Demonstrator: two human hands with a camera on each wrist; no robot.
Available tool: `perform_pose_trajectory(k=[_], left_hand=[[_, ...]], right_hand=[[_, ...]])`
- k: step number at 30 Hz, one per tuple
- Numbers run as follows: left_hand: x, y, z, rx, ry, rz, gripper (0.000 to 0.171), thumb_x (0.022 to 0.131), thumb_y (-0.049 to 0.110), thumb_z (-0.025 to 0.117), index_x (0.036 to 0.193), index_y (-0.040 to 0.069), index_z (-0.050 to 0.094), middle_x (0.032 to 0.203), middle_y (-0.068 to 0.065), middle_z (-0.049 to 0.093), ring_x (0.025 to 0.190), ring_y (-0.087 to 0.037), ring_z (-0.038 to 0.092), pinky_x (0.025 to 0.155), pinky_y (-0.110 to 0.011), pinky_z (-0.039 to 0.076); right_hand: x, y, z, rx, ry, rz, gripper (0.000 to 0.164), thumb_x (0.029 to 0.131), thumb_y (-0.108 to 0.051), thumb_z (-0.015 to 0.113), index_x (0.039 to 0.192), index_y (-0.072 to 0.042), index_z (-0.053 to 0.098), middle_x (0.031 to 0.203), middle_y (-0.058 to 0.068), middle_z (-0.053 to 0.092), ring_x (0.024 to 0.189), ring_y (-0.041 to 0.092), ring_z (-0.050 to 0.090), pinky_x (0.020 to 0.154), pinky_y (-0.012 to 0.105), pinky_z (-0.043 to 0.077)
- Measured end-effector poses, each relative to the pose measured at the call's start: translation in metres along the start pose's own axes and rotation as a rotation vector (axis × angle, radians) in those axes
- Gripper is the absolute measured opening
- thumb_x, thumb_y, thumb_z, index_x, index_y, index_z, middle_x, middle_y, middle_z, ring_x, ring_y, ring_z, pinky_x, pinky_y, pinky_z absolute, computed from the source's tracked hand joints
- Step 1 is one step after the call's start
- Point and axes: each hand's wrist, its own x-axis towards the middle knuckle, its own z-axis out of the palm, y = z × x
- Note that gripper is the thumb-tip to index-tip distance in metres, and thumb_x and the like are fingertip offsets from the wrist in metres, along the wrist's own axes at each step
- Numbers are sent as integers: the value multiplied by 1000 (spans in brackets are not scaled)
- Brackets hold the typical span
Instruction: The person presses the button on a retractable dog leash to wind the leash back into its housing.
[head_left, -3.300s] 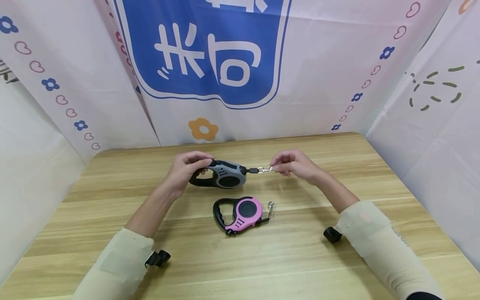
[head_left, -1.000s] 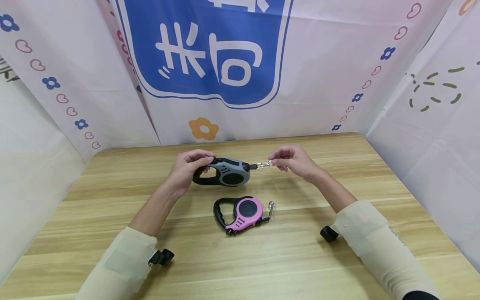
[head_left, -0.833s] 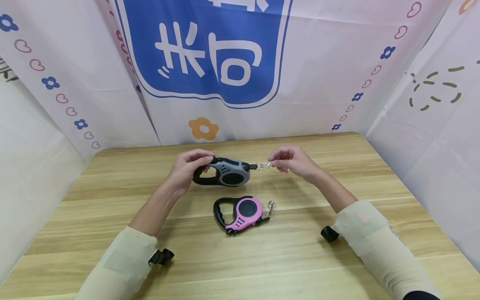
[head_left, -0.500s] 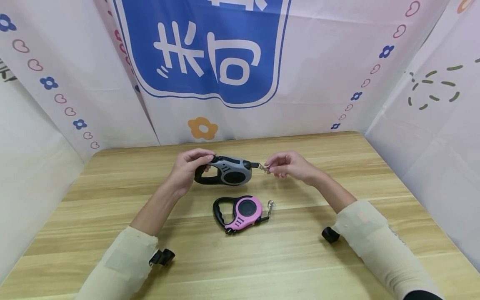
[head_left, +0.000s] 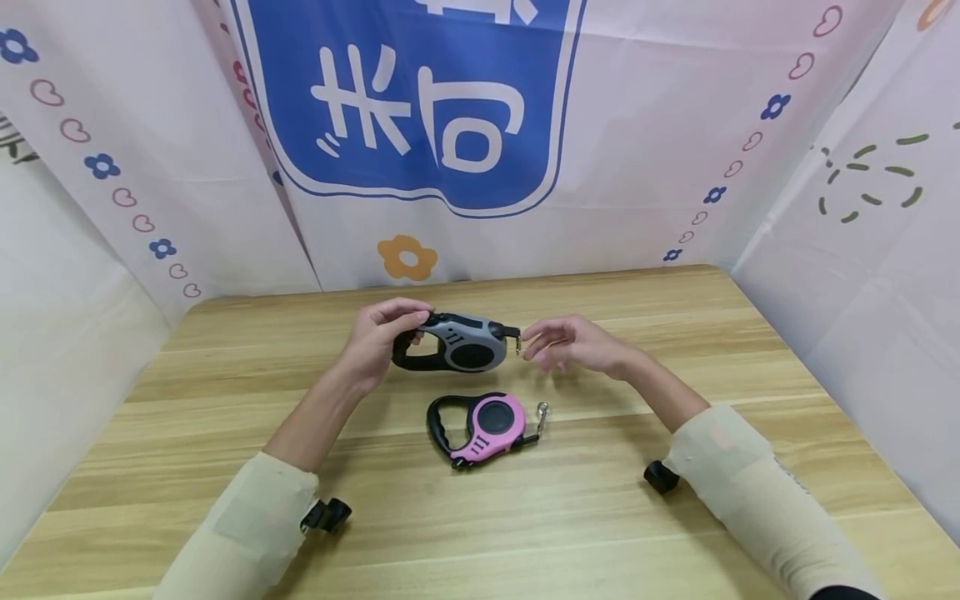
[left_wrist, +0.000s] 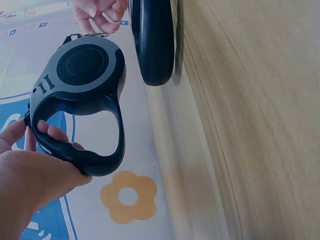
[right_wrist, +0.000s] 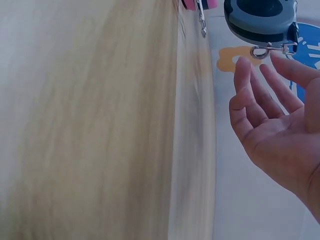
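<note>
My left hand [head_left: 367, 346] grips the black handle of a grey-and-black retractable dog leash [head_left: 471, 357], with the thumb on top near its button. The leash is held up over the table, nose to the right. From the nose a small metal snap hook [right_wrist: 260, 51] hangs down on a short black strap end. Beside that hook is my right hand [head_left: 576, 344], its fingers loosely spread and fingertips right by the metal, gripping nothing. A second retractable leash [head_left: 489, 427], pink and black, lies nearer to me on the table with its snap hook [head_left: 542, 410] pointing away to the right.
The wooden table [head_left: 585, 517] carries both leashes. Behind it hangs a white cloth [head_left: 637, 150] with a blue printed sign and flowers. Small black cameras [head_left: 662, 477] stick out from my sleeved wrists.
My right hand has let go of the grey leash's snap hook, which now hangs down instead of being stretched sideways. The left hand and grey leash shifted slightly right. The pink leash stayed put.
</note>
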Motion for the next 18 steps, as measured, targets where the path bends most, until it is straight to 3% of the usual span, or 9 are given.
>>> perform_pose_trajectory(k=[8,18], left_hand=[[9,-8,-1,5,-19,37,31,100,-3,63,88,21,79,90,3,72,71,-11,59,69,-21,52],[30,-24,2,25,-23,56,27,99,-2,65,89,19,78,90,2,71,72,-11,59,71,-23,53]], right_hand=[[-13,-1,-14,-33,99,33,43,99,-4,62,139,8,55,119,26,69,99,46,68,74,34,57],[-27,5,-27,-31,148,37,41,100,-3,63,137,12,54,116,29,68,91,38,69,69,29,55]])
